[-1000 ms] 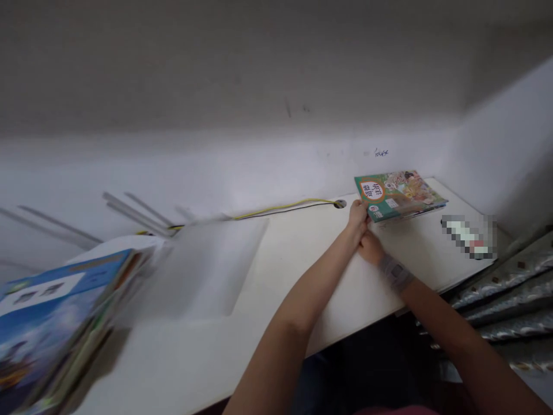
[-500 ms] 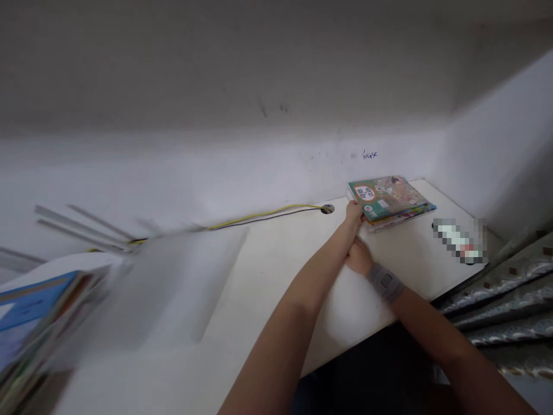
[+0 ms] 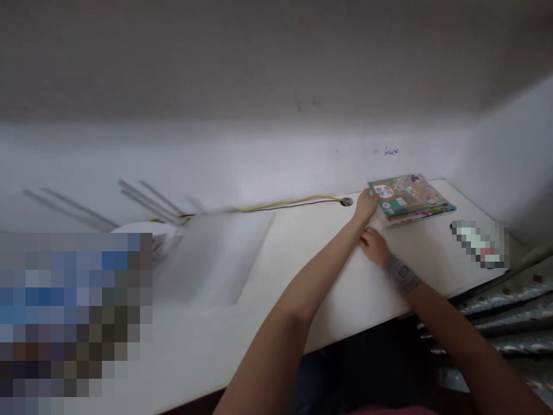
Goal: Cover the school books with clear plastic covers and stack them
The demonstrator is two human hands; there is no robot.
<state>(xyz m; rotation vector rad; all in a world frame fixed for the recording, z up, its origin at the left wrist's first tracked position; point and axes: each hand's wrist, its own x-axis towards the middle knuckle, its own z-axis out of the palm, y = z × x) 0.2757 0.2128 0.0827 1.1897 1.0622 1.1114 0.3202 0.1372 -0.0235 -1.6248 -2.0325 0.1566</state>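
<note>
A small stack of books with a green, illustrated top cover lies on the white desk near its back right. My left hand is at the stack's left edge, touching it; its fingertips are partly hidden, so its grip is unclear. Just below and nearer to me, my right hand has its fingers curled, close to my left wrist and apart from the books. Whether anything small is between those fingers cannot be made out. A grey band circles my right wrist.
A pixelated pile stands at the left, beside a translucent sheet. Yellow and black cables run along the wall to a round desk hole. A pixelated item lies at the right, above patterned fabric.
The view has shifted, moving the desk and books rightward in the picture. My right hand has drawn slightly away from my left, which stays at the books' left edge.
</note>
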